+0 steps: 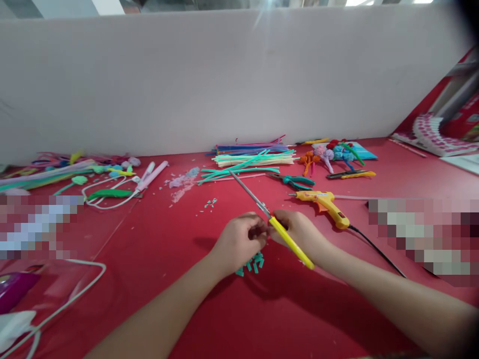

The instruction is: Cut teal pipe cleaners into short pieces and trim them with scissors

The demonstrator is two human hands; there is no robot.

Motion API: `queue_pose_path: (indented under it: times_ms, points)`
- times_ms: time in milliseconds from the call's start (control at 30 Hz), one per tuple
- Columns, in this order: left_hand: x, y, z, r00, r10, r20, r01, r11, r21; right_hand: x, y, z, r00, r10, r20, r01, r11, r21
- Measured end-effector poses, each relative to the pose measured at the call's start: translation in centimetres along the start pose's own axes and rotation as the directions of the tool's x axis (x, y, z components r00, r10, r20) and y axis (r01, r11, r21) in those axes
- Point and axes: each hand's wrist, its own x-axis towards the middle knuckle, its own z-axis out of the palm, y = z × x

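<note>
My right hand (299, 232) is closed around a pair of scissors with yellow handles (290, 242). The metal blades look closed and point up and to the left, toward the pipe cleaners. My left hand (241, 242) meets the right one at the fingertips, thumb and fingers curled into a pinch. Whatever sits between those fingers is hidden or too small to name. Under the left hand, several short teal cut pieces (255, 263) lie on the red table (209, 319), partly covered by the hand.
Bundles of coloured pipe cleaners (254, 159) lie along the white partition (187, 85). To the right are teal-handled pliers (297, 181), a yellow glue gun (325, 204) with a black cord, and fuzzy flowers (333, 152). A pink corded tool (151, 175) and a green strip (110, 193) lie left.
</note>
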Motion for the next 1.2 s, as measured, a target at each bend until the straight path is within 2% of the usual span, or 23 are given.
queue_pose_path:
  times_ms: [100,200,300,367,433,567,667,733,867,967,1067,1200]
  points:
    - [0.6,-0.7,-0.7,0.997,0.023,-0.071,-0.028,0.998,-0.063,0.0,0.1,-0.5,1.0,0.017,-0.014,-0.017,1.0,0.004]
    - [1.0,-1.3,-0.6,0.984,-0.05,-0.173,0.009,0.973,-0.23,0.0,0.1,-1.3,0.999,0.05,-0.015,-0.05,0.998,0.026]
    - [0.8,-1.3,0.6,0.987,-0.131,-0.093,0.085,0.917,-0.389,-0.3,0.1,-1.8,0.996,0.086,-0.028,-0.085,0.996,0.03]
    - [0.6,-0.9,1.5,0.992,-0.122,-0.021,0.099,0.884,-0.457,-0.5,0.1,-2.1,0.995,0.089,-0.033,-0.089,0.996,0.013]
    - [0.5,-0.4,1.9,0.994,-0.106,0.001,0.093,0.867,-0.49,-0.6,0.0,-2.4,0.996,0.086,-0.022,-0.086,0.996,0.005]
    - [0.6,0.1,1.5,0.991,-0.128,-0.047,0.093,0.885,-0.455,-0.4,-0.5,-2.6,0.993,0.098,0.068,-0.102,0.993,0.066]
    - [0.5,0.1,1.2,0.989,-0.145,-0.023,0.122,0.899,-0.421,0.1,-0.6,-2.0,0.99,0.095,0.107,-0.105,0.99,0.098]
    - [0.3,0.1,1.3,0.987,-0.158,-0.029,0.135,0.915,-0.38,0.4,-0.3,-1.5,0.993,0.078,0.087,-0.084,0.994,0.071]
    - [0.0,0.3,1.5,0.981,-0.149,-0.123,0.121,0.97,-0.209,0.6,0.2,-0.7,0.999,0.032,0.042,-0.031,0.999,-0.011]
    - [-0.1,0.4,1.3,0.981,-0.147,-0.13,0.129,0.982,-0.139,0.7,0.3,-0.4,1.0,0.002,0.013,-0.001,0.997,-0.079]
    - [-0.2,0.5,1.2,0.978,-0.169,-0.125,0.149,0.977,-0.155,0.6,0.3,-0.2,1.0,-0.021,0.01,0.022,0.994,-0.11]
    - [-0.2,0.2,1.3,0.97,-0.232,-0.069,0.206,0.941,-0.268,0.5,0.3,-0.1,0.999,-0.041,0.012,0.042,0.991,-0.124]
